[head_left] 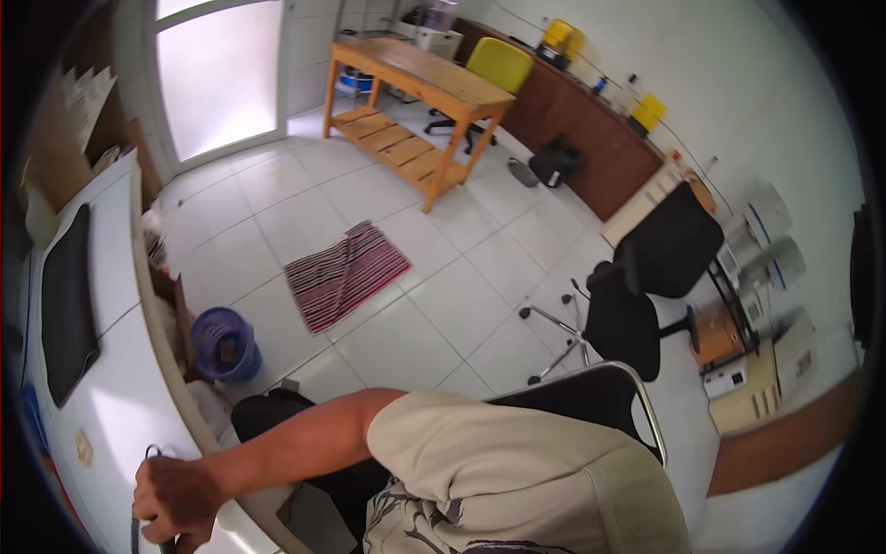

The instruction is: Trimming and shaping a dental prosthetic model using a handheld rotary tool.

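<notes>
The desktop (118,374) looks glossy, the workbench (425,69) wooden

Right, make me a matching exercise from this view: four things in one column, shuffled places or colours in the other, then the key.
Things:
1. Right hand
2. Striped cloth
3. Bin
4. Yellow-green chair

Places or colours:
A. Blue-purple
B. Beside the wooden table
C. At the white counter
D. Lying on the floor tiles

Pairs: 1-C, 2-D, 3-A, 4-B
</notes>
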Action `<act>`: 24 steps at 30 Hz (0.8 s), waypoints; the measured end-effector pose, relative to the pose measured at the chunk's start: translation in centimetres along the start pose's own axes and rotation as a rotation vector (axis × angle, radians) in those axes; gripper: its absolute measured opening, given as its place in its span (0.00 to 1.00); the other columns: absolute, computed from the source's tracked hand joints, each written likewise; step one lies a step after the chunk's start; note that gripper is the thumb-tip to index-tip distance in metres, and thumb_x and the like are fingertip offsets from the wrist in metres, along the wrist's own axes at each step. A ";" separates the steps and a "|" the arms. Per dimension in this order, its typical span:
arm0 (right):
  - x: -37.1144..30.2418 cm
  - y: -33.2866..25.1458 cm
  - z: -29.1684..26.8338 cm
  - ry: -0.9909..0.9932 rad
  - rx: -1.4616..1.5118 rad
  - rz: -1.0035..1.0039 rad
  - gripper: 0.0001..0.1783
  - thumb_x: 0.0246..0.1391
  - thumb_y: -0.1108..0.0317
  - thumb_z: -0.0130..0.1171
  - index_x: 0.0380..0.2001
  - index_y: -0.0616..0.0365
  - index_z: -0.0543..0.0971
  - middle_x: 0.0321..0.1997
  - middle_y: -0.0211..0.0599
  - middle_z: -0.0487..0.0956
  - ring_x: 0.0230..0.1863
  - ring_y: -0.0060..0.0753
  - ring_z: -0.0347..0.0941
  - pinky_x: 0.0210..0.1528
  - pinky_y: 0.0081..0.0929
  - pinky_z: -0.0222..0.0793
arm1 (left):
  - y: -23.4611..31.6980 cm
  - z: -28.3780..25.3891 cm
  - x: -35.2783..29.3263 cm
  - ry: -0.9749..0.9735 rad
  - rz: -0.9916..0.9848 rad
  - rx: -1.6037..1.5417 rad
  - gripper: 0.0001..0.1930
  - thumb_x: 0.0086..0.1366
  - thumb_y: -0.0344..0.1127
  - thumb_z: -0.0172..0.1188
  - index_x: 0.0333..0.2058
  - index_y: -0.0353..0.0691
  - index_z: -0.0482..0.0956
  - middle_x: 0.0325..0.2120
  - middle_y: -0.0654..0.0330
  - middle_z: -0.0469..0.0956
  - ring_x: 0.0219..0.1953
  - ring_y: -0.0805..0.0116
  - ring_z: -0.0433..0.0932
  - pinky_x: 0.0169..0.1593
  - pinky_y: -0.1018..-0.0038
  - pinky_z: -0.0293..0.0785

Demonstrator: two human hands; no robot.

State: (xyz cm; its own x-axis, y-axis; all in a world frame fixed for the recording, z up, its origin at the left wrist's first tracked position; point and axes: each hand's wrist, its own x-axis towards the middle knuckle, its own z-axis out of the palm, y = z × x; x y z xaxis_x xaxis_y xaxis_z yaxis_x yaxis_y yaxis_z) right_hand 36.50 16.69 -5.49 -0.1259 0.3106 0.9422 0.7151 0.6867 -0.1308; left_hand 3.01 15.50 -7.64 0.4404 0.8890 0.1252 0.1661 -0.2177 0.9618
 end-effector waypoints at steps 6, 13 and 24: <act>0.8 1.0 -0.9 -0.032 -0.105 0.064 0.27 0.68 0.34 0.63 0.28 0.44 0.76 0.24 0.30 0.78 0.23 0.44 0.80 0.21 0.42 0.73 | -3.4 1.5 4.1 -0.161 0.114 -0.047 0.19 0.84 0.34 0.51 0.63 0.25 0.74 0.59 0.42 0.80 0.59 0.55 0.80 0.67 0.63 0.78; 0.1 2.4 -1.3 -0.022 -0.195 0.076 0.29 0.68 0.34 0.63 0.25 0.45 0.75 0.25 0.33 0.79 0.23 0.45 0.81 0.21 0.44 0.74 | -4.5 2.3 5.4 -0.209 0.232 -0.054 0.17 0.84 0.32 0.50 0.62 0.26 0.75 0.58 0.46 0.80 0.59 0.59 0.79 0.68 0.67 0.76; -1.3 2.9 0.3 -0.037 -0.156 0.174 0.32 0.35 0.36 0.79 0.24 0.53 0.78 0.25 0.35 0.76 0.27 0.47 0.80 0.33 0.47 0.70 | -0.4 -1.6 -2.9 -0.034 0.176 0.182 0.15 0.85 0.30 0.49 0.60 0.28 0.77 0.58 0.51 0.81 0.58 0.65 0.78 0.69 0.72 0.75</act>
State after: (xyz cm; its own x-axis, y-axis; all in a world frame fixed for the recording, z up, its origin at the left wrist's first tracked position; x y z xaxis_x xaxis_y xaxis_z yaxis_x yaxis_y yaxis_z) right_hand 38.54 18.53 -7.22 -0.0143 0.4410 0.8974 0.8257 0.5114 -0.2382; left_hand 0.24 13.63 -8.02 0.5056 0.8176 0.2754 0.2393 -0.4396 0.8657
